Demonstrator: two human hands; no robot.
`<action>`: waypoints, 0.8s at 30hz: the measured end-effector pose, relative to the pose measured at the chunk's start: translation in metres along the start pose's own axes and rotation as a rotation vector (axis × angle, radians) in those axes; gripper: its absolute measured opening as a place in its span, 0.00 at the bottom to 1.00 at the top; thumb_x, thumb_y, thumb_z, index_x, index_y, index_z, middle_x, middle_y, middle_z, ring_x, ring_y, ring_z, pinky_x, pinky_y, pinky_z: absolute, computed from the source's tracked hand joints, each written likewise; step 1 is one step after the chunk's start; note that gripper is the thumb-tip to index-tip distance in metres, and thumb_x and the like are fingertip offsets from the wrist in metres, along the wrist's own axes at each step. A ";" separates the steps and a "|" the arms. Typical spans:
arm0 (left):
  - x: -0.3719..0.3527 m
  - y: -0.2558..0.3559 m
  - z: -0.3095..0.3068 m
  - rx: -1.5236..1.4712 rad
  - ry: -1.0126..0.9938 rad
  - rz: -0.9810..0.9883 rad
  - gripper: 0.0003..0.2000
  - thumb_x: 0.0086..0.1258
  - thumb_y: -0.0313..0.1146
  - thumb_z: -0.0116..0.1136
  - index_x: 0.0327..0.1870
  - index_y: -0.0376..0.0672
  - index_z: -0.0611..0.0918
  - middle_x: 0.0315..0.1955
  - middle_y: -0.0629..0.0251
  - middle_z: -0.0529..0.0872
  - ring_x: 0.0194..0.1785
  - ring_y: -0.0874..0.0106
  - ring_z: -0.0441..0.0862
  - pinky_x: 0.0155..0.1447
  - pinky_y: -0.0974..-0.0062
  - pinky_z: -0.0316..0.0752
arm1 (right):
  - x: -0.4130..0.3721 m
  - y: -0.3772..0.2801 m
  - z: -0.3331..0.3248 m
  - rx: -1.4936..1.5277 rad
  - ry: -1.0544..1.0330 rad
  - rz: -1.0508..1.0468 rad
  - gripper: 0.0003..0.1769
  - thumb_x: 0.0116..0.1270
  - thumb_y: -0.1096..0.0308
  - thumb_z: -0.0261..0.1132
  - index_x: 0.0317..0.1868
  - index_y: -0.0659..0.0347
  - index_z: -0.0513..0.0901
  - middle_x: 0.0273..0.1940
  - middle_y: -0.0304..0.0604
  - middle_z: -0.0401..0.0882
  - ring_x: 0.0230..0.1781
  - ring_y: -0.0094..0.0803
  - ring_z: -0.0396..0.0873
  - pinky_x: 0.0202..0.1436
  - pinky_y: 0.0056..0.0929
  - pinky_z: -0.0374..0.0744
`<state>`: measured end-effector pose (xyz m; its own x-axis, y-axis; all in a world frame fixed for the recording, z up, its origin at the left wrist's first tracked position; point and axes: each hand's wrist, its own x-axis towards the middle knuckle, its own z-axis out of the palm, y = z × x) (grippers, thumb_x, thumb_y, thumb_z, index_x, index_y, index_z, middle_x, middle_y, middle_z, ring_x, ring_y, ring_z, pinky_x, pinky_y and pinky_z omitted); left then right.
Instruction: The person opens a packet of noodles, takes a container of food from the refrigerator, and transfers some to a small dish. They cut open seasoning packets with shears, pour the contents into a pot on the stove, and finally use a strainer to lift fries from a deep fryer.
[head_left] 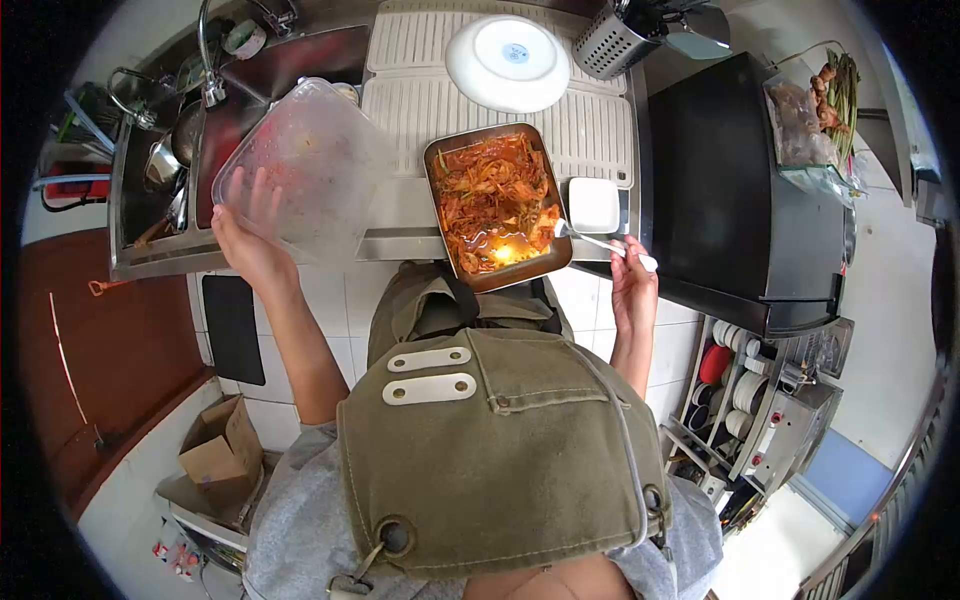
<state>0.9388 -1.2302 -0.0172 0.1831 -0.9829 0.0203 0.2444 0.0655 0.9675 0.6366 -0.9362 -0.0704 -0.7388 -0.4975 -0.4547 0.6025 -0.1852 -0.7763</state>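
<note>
From the head view, the left hand (250, 235) holds a clear plastic lid (305, 170) tilted up over the edge of the sink (165, 190). Its fingers are spread flat against the lid's near corner and show through the plastic. The lid looks light and a little bendy, and its reddish smears suggest it is slippery, so a rim or corner seems the surest place to grip. The right hand (634, 285) pinches the white end of a spoon (600, 242), whose bowl rests at the right edge of a metal tray (497, 205) of red, saucy food on the table (400, 215). The full tray is likely heavy and apt to slop, best taken by both short ends. A white plate (508, 62) lies beyond it, and its blue centre mark is too small to read. No other writing shows.
</note>
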 end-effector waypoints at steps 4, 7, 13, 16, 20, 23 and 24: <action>-0.001 0.001 -0.001 0.006 0.006 -0.002 0.18 0.76 0.40 0.31 0.55 0.33 0.59 0.57 0.46 0.69 0.56 0.51 0.73 0.54 0.56 0.75 | 0.002 -0.008 -0.005 0.055 0.006 -0.034 0.13 0.67 0.75 0.54 0.51 0.72 0.71 0.41 0.56 0.79 0.36 0.30 0.82 0.42 0.18 0.83; -0.001 -0.002 -0.002 -0.007 0.018 -0.013 0.18 0.76 0.40 0.32 0.55 0.34 0.59 0.57 0.46 0.69 0.56 0.51 0.73 0.54 0.55 0.75 | 0.001 -0.020 -0.006 0.104 -0.012 -0.079 0.13 0.66 0.76 0.55 0.50 0.72 0.72 0.41 0.55 0.79 0.39 0.31 0.81 0.44 0.18 0.83; -0.002 -0.003 -0.001 0.009 0.014 -0.013 0.17 0.76 0.40 0.31 0.54 0.34 0.60 0.57 0.46 0.69 0.56 0.51 0.73 0.53 0.55 0.75 | 0.006 -0.042 -0.022 0.162 0.053 -0.173 0.13 0.66 0.74 0.55 0.50 0.73 0.72 0.40 0.54 0.79 0.35 0.29 0.81 0.42 0.17 0.83; -0.002 -0.006 -0.001 0.000 0.010 -0.006 0.17 0.76 0.39 0.31 0.54 0.34 0.61 0.57 0.46 0.70 0.56 0.51 0.73 0.53 0.55 0.75 | 0.009 -0.052 -0.039 0.173 0.066 -0.224 0.13 0.67 0.74 0.55 0.50 0.72 0.73 0.41 0.55 0.79 0.37 0.28 0.81 0.43 0.17 0.83; -0.004 -0.003 0.001 0.027 0.021 -0.013 0.16 0.76 0.38 0.30 0.54 0.33 0.61 0.57 0.47 0.70 0.56 0.51 0.73 0.53 0.55 0.75 | 0.015 -0.053 -0.056 0.147 0.124 -0.272 0.14 0.66 0.74 0.55 0.51 0.72 0.72 0.42 0.55 0.78 0.38 0.30 0.80 0.45 0.17 0.82; -0.005 -0.005 0.001 0.028 0.029 -0.018 0.16 0.76 0.37 0.29 0.54 0.33 0.60 0.57 0.47 0.70 0.56 0.51 0.73 0.53 0.56 0.75 | 0.028 -0.042 -0.066 -0.033 0.257 -0.279 0.15 0.67 0.71 0.57 0.51 0.71 0.73 0.42 0.52 0.79 0.38 0.30 0.80 0.44 0.19 0.80; -0.005 -0.005 0.000 0.024 0.037 -0.016 0.16 0.76 0.37 0.29 0.54 0.33 0.60 0.57 0.47 0.69 0.56 0.51 0.73 0.53 0.56 0.75 | 0.032 -0.034 -0.068 -0.103 0.283 -0.301 0.15 0.67 0.71 0.57 0.50 0.71 0.73 0.41 0.52 0.79 0.37 0.30 0.80 0.44 0.21 0.80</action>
<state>0.9362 -1.2260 -0.0224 0.2145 -0.9767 -0.0043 0.2248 0.0450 0.9734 0.5718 -0.8882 -0.0880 -0.9395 -0.1790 -0.2921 0.3247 -0.1936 -0.9258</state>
